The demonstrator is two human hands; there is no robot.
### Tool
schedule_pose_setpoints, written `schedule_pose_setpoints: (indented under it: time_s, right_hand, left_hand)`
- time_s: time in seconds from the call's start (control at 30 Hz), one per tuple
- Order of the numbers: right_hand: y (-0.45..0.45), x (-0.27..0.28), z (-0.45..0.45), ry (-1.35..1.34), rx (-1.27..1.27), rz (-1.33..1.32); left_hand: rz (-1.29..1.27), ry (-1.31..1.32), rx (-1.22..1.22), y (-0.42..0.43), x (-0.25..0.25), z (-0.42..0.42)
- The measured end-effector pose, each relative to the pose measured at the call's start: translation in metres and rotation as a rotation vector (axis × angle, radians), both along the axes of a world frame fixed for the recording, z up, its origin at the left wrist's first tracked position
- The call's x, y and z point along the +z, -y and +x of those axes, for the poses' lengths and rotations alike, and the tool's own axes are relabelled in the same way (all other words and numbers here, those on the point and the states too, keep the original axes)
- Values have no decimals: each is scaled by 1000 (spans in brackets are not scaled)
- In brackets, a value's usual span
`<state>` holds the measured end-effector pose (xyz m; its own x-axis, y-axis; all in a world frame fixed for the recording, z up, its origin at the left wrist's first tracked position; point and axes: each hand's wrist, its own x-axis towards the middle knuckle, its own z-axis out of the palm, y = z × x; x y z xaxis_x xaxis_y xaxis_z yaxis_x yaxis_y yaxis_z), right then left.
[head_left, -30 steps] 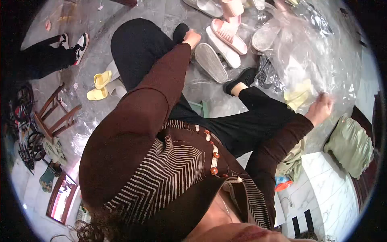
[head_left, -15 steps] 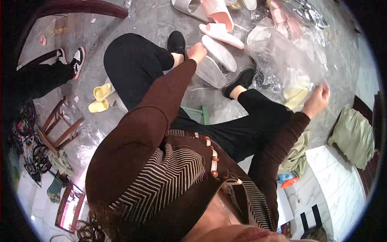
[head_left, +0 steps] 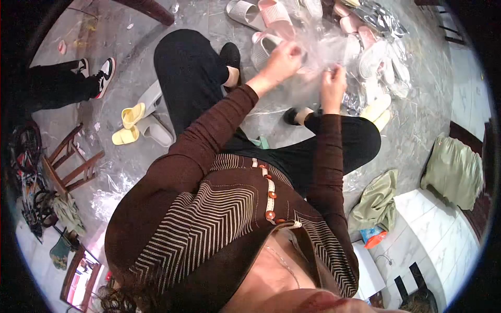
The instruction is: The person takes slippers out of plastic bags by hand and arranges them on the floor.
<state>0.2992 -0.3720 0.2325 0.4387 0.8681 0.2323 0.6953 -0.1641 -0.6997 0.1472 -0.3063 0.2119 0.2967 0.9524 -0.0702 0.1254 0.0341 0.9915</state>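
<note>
A clear plastic bag [head_left: 316, 57], smeared by motion, is stretched between my two hands above the floor. The fingers of my left hand [head_left: 282, 63] are closed on its left side. My right hand [head_left: 333, 86] pinches its right side, lower and close by. Behind the bag lie a pink slide slipper [head_left: 275, 18] and a grey slide slipper [head_left: 245, 14]; another light slipper [head_left: 263, 51] is partly covered by my left hand. To the right of my hands, several white and grey slippers [head_left: 373, 60] lie in and among clear plastic.
Yellow slippers [head_left: 377, 112] lie by my right knee; more yellow ones [head_left: 133, 115] and a grey slipper [head_left: 156, 130] are left of my legs. Another person's sneaker [head_left: 106, 76] is at far left, above a wooden stool [head_left: 68, 161]. Green cloth [head_left: 376, 203] lies at right.
Both hands have come together in front of me, the right one moving left and up, the left one moving right. The bag has moved left with them; the slippers under my left hand have shifted.
</note>
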Motion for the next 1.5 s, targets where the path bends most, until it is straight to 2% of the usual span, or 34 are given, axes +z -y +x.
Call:
schedule_pose_setpoints:
  time_s: [0.03,0.07,0.1,0.17,0.23,0.3,0.33,0.37,0.47,0.53,0.6,0.63,0.67,0.7,0.73,0.77,0.83,0.87,0.93,1.0,1.03,1.1,1.13,1.2,1.27,1.33,1.37,1.43,1.5]
  right_hand:
    - [3,-1,-12,-199,-3,-88]
    - [7,-1,-20,-197,4,-88]
    - [10,1,-27,-468,25,-67]
    - [17,4,-37,-1012,67,-36]
    - [22,9,-33,-1100,74,-29]
    - [25,17,-28,-1276,62,13]
    - [24,20,-28,-1271,57,10]
    - [22,23,-29,-1199,45,-3]
    - [23,36,-29,-1050,-54,20]
    - [26,39,-25,-759,-80,-47]
    - [26,38,-11,-724,-128,133]
    - [31,54,3,-634,-165,145]
    - [40,64,22,-548,-201,141]
    - [49,38,62,-86,-234,172]
    - [68,17,99,374,-235,153]
    - [94,68,100,-83,-418,289]
    - [150,115,137,65,-607,433]
    - [183,103,172,665,-604,368]
    - [223,133,156,-754,-771,804]
    - [289,87,198,-621,-973,835]
    - [323,61,198,-557,-904,792]
    - [371,29,185,-599,-1016,666]
    - [389,24,168,-699,-1196,571]
    - [419,-31,147,-903,-1246,1044]
    - [439,-71,102,-1014,-1373,1022]
    - [466,-155,64,-1029,-1512,997]
    - [468,-175,41,-751,-1564,608]
    - [470,-187,11,-481,-1562,229]
    - [475,-198,-7,-403,-1392,-716]
  left_hand:
    - [120,-10,-35,6,3,3]
    - [239,-20,-70,11,5,6]
    - [238,-18,-60,14,4,8]
    - [189,45,-192,21,1,11]
    - [154,78,-250,27,3,12]
    - [230,205,-352,31,6,15]
    - [270,270,-407,32,9,17]
    - [268,275,-415,33,11,16]
    - [-183,492,-490,40,13,16]
    - [-212,539,-610,38,13,16]
    - [-373,577,-559,39,28,10]
    - [-229,451,-508,38,50,7]
    - [-248,521,-409,37,43,9]
    - [-170,401,-384,30,44,4]
    - [-305,572,-296,29,59,4]
    - [-325,470,-192,23,52,0]
    - [-401,364,-65,14,29,-8]
    - [-431,320,-29,8,11,-13]
    - [-464,266,-6,-2,-20,-20]
    - [-535,194,-9,5,-39,-25]
    - [-540,185,-12,5,-52,-29]
    - [-610,89,-68,11,-69,-32]
    - [-640,40,-95,16,-71,-31]
    - [-657,-16,-103,22,-77,-34]
    - [-710,-104,-121,29,-77,-36]
    - [-732,-145,-121,30,-80,-39]
    - [-763,-176,-124,31,-80,-40]
    - [-786,-215,-128,31,-81,-43]
    - [-830,-282,-119,31,-80,-46]
